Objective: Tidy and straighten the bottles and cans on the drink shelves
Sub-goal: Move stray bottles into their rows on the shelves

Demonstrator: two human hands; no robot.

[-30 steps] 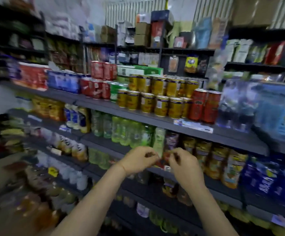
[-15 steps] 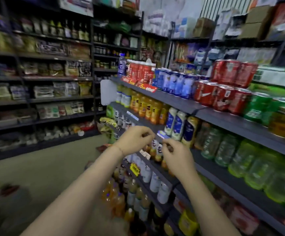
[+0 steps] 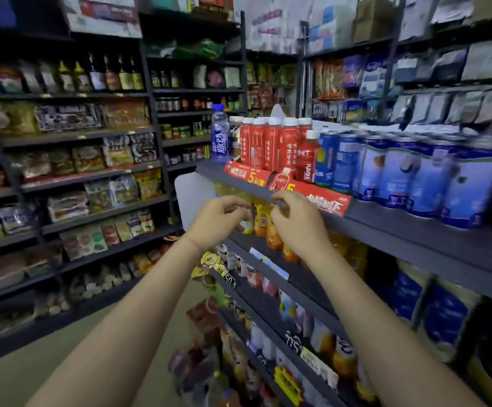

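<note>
While both hands hover at the frame's centre, the left hand (image 3: 215,220) and right hand (image 3: 296,221) have curled fingers; whether they pinch anything I cannot tell. At one o'clock, about five red bottles (image 3: 271,145) and one blue bottle (image 3: 220,133) stand on the top shelf (image 3: 400,227), blue cans (image 3: 400,168) at two o'clock.

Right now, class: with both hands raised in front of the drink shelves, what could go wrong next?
1. The right hand is close under the red price strip; it could knock the strip loose.
2. The red bottles stand near the shelf edge; a bump might topple them.
3. The left hand, reaching for the orange bottles, could tip them.
</note>
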